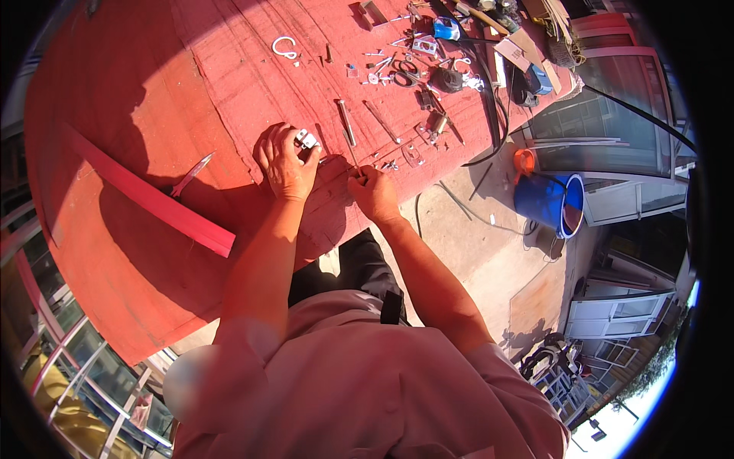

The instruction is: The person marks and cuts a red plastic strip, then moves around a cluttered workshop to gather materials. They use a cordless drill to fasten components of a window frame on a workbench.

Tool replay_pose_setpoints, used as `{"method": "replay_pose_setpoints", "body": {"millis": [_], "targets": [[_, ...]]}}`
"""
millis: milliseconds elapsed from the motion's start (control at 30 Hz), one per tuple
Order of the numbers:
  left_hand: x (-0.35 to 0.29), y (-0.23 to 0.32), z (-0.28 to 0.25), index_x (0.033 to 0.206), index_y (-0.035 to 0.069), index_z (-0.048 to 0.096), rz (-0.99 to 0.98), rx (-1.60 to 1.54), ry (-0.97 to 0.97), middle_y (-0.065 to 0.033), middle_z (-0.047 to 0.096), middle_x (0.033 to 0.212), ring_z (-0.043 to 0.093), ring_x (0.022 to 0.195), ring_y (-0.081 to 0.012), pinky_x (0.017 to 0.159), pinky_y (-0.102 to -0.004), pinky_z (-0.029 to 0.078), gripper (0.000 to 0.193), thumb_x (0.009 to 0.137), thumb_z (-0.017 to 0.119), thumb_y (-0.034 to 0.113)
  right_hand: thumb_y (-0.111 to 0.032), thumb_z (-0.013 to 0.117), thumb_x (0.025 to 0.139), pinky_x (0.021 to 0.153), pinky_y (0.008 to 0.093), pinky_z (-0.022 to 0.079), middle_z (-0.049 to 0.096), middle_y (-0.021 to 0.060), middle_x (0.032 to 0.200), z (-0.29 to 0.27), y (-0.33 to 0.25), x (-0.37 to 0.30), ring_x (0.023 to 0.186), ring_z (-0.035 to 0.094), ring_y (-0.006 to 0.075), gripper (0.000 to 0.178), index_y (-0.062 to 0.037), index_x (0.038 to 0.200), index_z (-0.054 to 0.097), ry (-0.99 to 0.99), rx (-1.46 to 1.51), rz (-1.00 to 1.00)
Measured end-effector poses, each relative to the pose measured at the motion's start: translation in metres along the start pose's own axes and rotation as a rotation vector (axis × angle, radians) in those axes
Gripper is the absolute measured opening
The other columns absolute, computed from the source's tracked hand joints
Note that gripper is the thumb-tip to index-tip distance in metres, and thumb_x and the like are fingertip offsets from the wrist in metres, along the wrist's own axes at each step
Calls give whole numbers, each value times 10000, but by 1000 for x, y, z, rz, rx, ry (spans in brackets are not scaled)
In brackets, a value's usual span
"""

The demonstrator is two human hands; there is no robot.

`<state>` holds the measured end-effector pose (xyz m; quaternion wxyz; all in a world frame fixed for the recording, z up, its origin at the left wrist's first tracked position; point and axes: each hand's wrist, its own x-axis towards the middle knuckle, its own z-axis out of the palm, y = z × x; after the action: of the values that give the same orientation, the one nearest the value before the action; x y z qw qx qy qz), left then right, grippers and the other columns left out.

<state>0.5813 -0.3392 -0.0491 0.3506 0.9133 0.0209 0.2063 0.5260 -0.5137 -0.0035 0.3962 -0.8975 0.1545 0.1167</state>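
Observation:
My left hand (pixel 289 170) rests on the red-covered table with its fingers curled around a small white fitting (pixel 306 139), which shows between thumb and fingers. To its right, my right hand (pixel 375 194) is closed at the table's near edge. A thin metal rod (pixel 353 156) sticks out past its fingers, pointing away from me; its held end is hidden in the grip. Just beyond lies a long metal bar (pixel 346 122) with a wider head. A second slim rod (pixel 382 122) lies to the right of that.
A long red strip (pixel 149 191) and a pointed tool (pixel 192 174) lie at left. Scissors (pixel 406 73), a blue tape measure (pixel 446 29) and several small parts crowd the far right of the table (pixel 252 84). On the floor stands a blue bucket (pixel 544 200); glazed frames lean beyond it.

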Motion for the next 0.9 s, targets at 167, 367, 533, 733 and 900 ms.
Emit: {"method": "replay_pose_setpoints", "body": {"millis": [167,367,533,733,900], "targets": [[-17,-8,9,1133,85,613,-135,-513,-104,-64,680,1025,620,1014,-219,958,-390,446,389,782,779,55,-212,702,856,591,326,469,630,79,708,7,-6,7,624,554,131,293,-14,1072,698,-18,134,-52],[-31,38,-12,1310,42,550,-317,-943,-315,-110,661,1154,620,1051,-132,886,-279,499,387,941,657,85,-267,738,849,567,326,449,596,58,677,-6,-9,26,613,548,131,307,-7,1001,679,-300,443,87],[-30,32,-14,1383,53,503,-133,-439,-185,-192,607,1252,606,1142,-307,945,-395,490,550,888,709,177,-304,749,861,462,287,385,556,2,604,-45,-12,48,510,488,81,304,-21,939,671,-355,498,232],[-50,-18,-25,1391,17,482,-116,263,10,-216,443,1454,406,1338,-420,1109,-557,309,614,849,679,226,-258,712,891,424,302,400,581,34,620,-99,-20,95,447,493,115,270,6,871,656,-190,535,181],[-63,-12,-22,1413,43,469,-238,457,-58,-210,354,1536,328,1408,-412,1151,-559,251,600,894,613,308,-194,638,912,404,289,403,645,57,686,-116,-9,139,461,536,111,204,8,898,667,-171,544,155]]}}
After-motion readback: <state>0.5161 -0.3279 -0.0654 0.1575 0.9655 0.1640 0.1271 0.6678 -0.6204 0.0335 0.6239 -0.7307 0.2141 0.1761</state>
